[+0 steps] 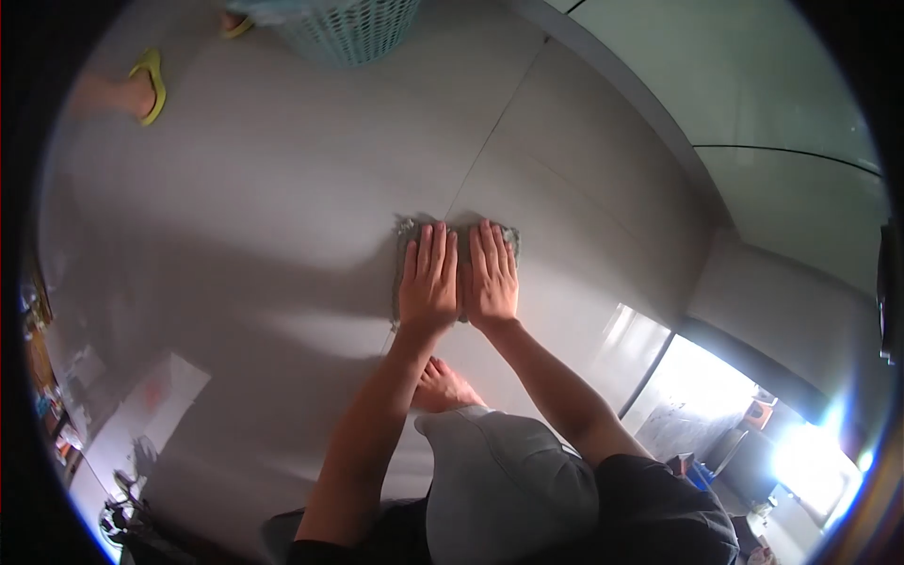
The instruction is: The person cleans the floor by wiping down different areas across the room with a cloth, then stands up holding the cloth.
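Observation:
On the grey tiled floor (282,169) lies a grey-green cleaning cloth (405,231), folded into a rough square with frayed edges. My left hand (430,278) rests flat on its left half, fingers stretched forward. Beside it, my right hand (491,273) presses flat on the right half, also with straight fingers. A narrow strip of cloth shows between the two hands. Most of the cloth is covered by my palms. Just behind the hands, my bare foot (443,388) stands on the floor below my grey-clad knee (508,461).
A light blue plastic basket (353,33) stands at the top. Another person's foot in a yellow-green slipper (151,89) is at upper left. Pale glossy cabinets (753,104) line the right. Several blurred objects edge the lower left, and a bright window (819,471) shines at lower right.

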{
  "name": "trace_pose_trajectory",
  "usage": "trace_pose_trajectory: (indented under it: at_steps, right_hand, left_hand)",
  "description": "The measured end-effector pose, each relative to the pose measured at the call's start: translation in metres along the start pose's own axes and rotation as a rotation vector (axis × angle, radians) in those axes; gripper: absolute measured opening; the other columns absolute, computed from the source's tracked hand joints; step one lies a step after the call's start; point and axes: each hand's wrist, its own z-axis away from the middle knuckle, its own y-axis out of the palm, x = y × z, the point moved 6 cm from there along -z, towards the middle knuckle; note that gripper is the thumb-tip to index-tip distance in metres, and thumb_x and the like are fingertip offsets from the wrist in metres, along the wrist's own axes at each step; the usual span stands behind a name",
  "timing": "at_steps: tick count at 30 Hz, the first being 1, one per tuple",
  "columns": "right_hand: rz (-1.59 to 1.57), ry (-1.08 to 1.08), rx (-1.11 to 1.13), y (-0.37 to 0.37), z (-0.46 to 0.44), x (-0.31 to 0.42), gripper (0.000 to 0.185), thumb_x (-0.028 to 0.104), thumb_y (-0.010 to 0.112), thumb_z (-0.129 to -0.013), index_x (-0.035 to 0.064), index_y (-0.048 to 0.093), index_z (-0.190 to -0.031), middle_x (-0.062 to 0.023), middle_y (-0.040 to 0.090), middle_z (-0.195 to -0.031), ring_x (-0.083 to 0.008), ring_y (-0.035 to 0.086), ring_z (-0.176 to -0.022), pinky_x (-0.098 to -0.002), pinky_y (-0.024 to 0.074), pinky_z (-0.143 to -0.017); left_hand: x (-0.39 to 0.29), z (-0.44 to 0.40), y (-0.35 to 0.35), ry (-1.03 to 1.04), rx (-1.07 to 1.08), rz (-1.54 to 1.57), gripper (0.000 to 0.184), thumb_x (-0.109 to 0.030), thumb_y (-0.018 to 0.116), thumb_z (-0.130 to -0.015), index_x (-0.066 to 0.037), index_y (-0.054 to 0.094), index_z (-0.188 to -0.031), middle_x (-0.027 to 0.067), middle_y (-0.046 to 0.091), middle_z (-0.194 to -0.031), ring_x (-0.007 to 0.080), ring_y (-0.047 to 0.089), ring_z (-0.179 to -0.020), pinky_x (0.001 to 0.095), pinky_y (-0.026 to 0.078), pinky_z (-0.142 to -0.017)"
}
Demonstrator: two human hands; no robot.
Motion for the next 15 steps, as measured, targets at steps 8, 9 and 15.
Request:
trace_pose_trajectory:
  at_steps: [8, 9, 15]
  right_hand:
    - [-0.043, -0.101, -0.009, -0.029, -0.09, -0.026, 0.064, 0.025, 0.051, -0.106, -0.0005, 0.044, -0.164, -0.0213, 0.039, -0.173, -0.0383, 0.035, -0.162, -0.0549, 0.0265, -0.134]
    - [-0.041, -0.116, -0.029, -0.033, -0.113, -0.029, 0.064, 0.025, 0.052, -0.106, 0.0001, 0.044, -0.164, -0.0208, 0.039, -0.173, -0.0375, 0.035, -0.162, -0.0545, 0.0269, -0.134]
    - [0.034, -0.154, -0.144, -0.044, -0.205, -0.066, 0.057, 0.025, 0.054, -0.108, 0.002, 0.051, -0.159, -0.0168, 0.046, -0.169, -0.0334, 0.042, -0.158, -0.0526, 0.0311, -0.132]
  left_hand:
    - [0.006, -0.085, 0.0, -0.029, 0.028, -0.109, 0.063, -0.032, 0.047, -0.111, 0.004, 0.046, -0.163, 0.0243, 0.038, -0.174, 0.041, 0.034, -0.163, 0.0567, 0.027, -0.133]
    - [0.012, -0.106, 0.003, -0.036, 0.028, -0.149, 0.065, -0.036, 0.044, -0.113, 0.002, 0.041, -0.166, 0.0233, 0.035, -0.175, 0.0399, 0.031, -0.164, 0.0563, 0.026, -0.133]
    - [0.012, -0.207, 0.011, -0.036, 0.011, -0.207, 0.068, -0.04, 0.039, -0.115, 0.002, 0.036, -0.168, 0.0233, 0.033, -0.175, 0.0387, 0.028, -0.165, 0.0544, 0.024, -0.134]
